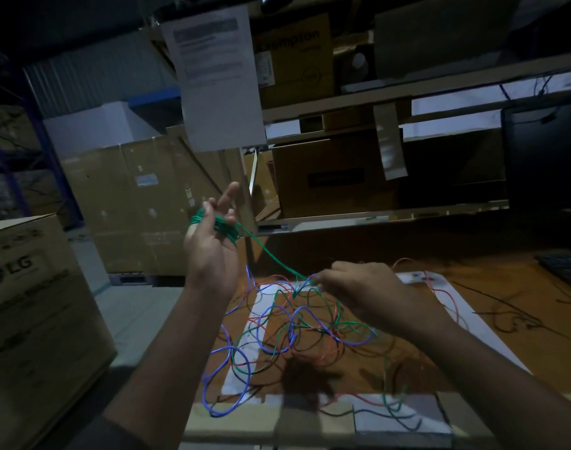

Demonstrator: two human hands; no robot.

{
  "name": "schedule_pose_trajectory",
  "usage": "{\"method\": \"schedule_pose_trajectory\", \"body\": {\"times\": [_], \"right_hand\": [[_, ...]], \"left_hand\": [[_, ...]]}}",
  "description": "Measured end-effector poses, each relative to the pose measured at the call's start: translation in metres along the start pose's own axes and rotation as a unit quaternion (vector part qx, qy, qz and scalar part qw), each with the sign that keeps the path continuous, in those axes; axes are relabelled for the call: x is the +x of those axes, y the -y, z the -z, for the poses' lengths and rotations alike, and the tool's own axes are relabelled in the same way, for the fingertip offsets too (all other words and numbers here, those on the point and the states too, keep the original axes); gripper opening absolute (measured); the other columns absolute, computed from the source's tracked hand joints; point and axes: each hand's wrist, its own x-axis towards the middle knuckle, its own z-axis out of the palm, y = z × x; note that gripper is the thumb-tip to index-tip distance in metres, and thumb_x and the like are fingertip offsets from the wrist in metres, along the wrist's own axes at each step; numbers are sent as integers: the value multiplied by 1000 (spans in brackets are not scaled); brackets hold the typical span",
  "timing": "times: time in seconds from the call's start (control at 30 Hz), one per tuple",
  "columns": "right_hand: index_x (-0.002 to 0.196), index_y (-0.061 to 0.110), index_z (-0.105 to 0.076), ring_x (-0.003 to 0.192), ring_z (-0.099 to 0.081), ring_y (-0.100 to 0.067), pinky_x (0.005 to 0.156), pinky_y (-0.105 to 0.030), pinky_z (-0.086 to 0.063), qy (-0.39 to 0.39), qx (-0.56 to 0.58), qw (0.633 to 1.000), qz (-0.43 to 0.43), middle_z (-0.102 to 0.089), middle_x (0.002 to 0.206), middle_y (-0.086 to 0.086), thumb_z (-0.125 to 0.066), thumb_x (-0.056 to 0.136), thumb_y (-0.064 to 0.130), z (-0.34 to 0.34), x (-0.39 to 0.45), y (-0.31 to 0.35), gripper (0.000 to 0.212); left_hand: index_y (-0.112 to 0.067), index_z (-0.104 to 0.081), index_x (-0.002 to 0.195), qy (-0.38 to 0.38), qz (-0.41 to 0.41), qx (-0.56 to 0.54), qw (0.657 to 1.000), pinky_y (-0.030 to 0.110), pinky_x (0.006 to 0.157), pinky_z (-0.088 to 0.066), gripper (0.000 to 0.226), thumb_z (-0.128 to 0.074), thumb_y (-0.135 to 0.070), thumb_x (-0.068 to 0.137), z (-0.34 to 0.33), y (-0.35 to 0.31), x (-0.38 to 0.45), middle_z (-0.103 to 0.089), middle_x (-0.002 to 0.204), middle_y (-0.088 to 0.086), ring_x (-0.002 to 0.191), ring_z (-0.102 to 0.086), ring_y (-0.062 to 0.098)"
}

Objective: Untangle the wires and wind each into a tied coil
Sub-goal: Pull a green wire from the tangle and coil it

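At the far left of the frame, stacked cardboard boxes (40, 306) are being left untouched. Left of centre, the left hand (212, 245) is being held raised, its fingers (229, 193) spread, and a green coil (224, 227) is being carried wound around them. A taut green wire (271, 258) is being led down and rightward from the coil to the right hand (359, 287), where it is being pinched between closed fingers. Below, the tangle of blue, red and green wires (297, 332) is lying on the surface (472, 323). Judgement: slack should be fed steadily and crossings freed before each turn, so knots are not being tightened.
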Motion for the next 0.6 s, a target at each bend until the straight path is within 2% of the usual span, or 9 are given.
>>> {"method": "schedule_pose_trajectory", "body": {"times": [0.07, 0.13, 0.2, 0.27, 0.3, 0.4, 0.47, 0.5, 0.6], "right_hand": [[114, 29, -64, 64, -61, -19, 45, -29, -38, -20, 2, 999, 49, -59, 86, 7, -44, 102, 40, 4, 8, 14, 26], [113, 29, -61, 67, -61, -21, 46, -34, -44, -52, 29, 996, 68, -58, 87, 5, -46, 104, 39, 11, 18, 25, 20], [111, 27, -59, 69, -61, -21, 49, -38, -48, -101, 53, 992, 48, -59, 90, 4, -47, 104, 36, 18, 26, 28, 16], [109, 24, -60, 74, -64, -21, 55, -41, -52, -149, 82, 985, -12, -64, 92, 2, -55, 100, 28, 25, 31, 24, 11], [109, 23, -60, 78, -66, -22, 59, -41, -55, -170, 98, 979, -47, -66, 94, 0, -57, 98, 24, 27, 33, 20, 12], [107, 22, -61, 83, -64, -18, 62, -43, -57, -204, 125, 964, -120, -66, 96, 1, -48, 102, 32, 32, 39, 3, 18], [103, 23, -62, 77, -60, -15, 60, -46, -53, -194, 121, 964, -139, -64, 91, 4, -49, 103, 32, 30, 41, -6, 15], [102, 23, -61, 75, -59, -15, 59, -45, -52, -184, 125, 964, -148, -64, 88, 5, -50, 105, 33, 26, 40, -10, 15], [98, 24, -60, 70, -56, -10, 56, -41, -49, -138, 171, 959, -181, -61, 80, 7, -41, 103, 51, 14, 34, -18, 34]], "left_hand": [[-14, -48, 114, 30, -17, 99, 995, 18, 77, -53, 10, -38, -13, 111, -4, 10, -7, -74, 125, 12, 75, -61, 5], [-16, -50, 113, 64, -28, 216, 974, 20, 74, -55, 13, -39, -10, 111, -2, 21, -12, -72, 129, 10, 78, -66, 8], [-17, -53, 112, 105, -9, 303, 947, 30, 75, -59, 16, -39, -10, 111, 1, 30, -16, -72, 127, 12, 89, -70, 16], [-12, -56, 115, 146, 39, 354, 923, 46, 83, -60, 16, -40, -12, 111, 5, 34, -23, -75, 116, 19, 95, -73, 28], [-8, -57, 118, 168, 61, 380, 908, 48, 87, -59, 19, -40, -13, 111, 6, 35, -27, -76, 107, 21, 93, -73, 30], [-5, -63, 118, 235, 80, 444, 861, 33, 88, -54, 34, -37, -26, 112, -1, 30, -44, -70, 77, 6, 80, -69, 16], [3, -64, 110, 264, 90, 431, 858, 21, 83, -51, 39, -36, -25, 112, -7, 29, -51, -54, 63, 0, 69, -61, 5], [2, -63, 107, 272, 98, 402, 869, 21, 80, -50, 35, -38, -23, 112, -8, 28, -52, -46, 60, -2, 63, -56, 4], [-7, -59, 102, 254, 129, 289, 914, 33, 87, -49, 23, -49, -27, 108, -8, 26, -50, -35, 56, -8, 51, -45, 6]]}}
